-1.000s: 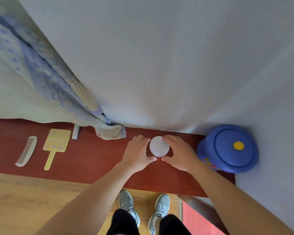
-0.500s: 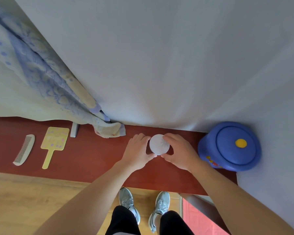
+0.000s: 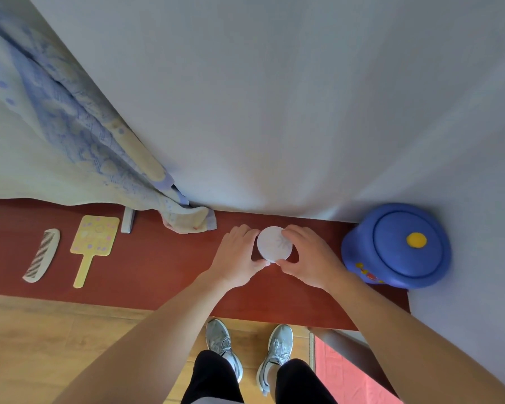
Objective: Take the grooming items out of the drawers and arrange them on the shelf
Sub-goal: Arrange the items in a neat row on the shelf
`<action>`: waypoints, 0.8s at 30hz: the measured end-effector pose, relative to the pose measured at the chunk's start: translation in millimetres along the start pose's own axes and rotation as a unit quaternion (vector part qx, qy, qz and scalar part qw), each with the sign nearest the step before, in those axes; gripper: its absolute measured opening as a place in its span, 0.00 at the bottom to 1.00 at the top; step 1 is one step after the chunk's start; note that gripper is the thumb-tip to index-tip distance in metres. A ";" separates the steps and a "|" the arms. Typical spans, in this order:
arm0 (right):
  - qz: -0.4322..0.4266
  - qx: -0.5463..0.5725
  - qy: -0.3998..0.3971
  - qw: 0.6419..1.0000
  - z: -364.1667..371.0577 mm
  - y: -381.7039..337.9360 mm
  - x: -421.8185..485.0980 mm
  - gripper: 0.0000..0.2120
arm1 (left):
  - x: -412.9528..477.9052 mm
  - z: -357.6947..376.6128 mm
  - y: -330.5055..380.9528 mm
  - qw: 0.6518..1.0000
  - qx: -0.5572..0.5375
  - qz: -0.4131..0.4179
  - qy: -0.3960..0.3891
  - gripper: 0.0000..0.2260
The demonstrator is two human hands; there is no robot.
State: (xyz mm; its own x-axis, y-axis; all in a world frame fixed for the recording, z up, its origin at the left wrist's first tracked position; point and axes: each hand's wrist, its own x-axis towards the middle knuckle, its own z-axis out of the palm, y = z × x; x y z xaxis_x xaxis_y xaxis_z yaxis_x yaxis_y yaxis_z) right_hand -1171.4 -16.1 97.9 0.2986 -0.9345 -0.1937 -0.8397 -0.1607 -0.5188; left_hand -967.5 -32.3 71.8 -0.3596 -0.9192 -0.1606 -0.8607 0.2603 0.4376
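The round white jar [image 3: 274, 243] is held between both hands on or just over the red-brown shelf [image 3: 158, 272], close to the wall; the blue lidded pot [image 3: 397, 246] stands near on its right, and the yellow hand mirror [image 3: 95, 243] and comb [image 3: 41, 255] lie well apart on its left; the left hand [image 3: 238, 255] and right hand [image 3: 311, 258] each curl fingers and thumb round its sides, so each grip is grasping the jar; whether its base already rests on the shelf I cannot tell, as the hands hide it. The step looks like setting the jar in place; to do it well, bring it down flat rather than on an edge; leave a gap from the pot; loosen one hand at a time, spreading the fingers outward so the jar is not nudged; draw the hands back straight, clear of the patterned cloth [image 3: 70, 126].
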 end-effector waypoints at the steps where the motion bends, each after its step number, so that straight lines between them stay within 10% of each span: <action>1: 0.002 0.004 0.002 1.000 -0.1 -0.3 0.4 0.26 | 0.4 0.1 -0.6 1.000 -0.002 -0.001 -0.001 0.28; 24: 0.103 0.056 0.030 0.993 -10.5 -8.4 12.1 0.17 | -8.7 -9.1 -6.9 1.000 -0.005 0.011 -0.021 0.23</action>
State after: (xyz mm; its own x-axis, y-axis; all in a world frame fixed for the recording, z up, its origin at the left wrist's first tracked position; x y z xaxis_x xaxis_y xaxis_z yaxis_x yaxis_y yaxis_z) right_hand -1165.5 -29.4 108.6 0.0946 -0.9617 -0.2573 -0.8232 0.0698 -0.5635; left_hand -955.2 -28.8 78.3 -0.3935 -0.8999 -0.1882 -0.8486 0.2767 0.4509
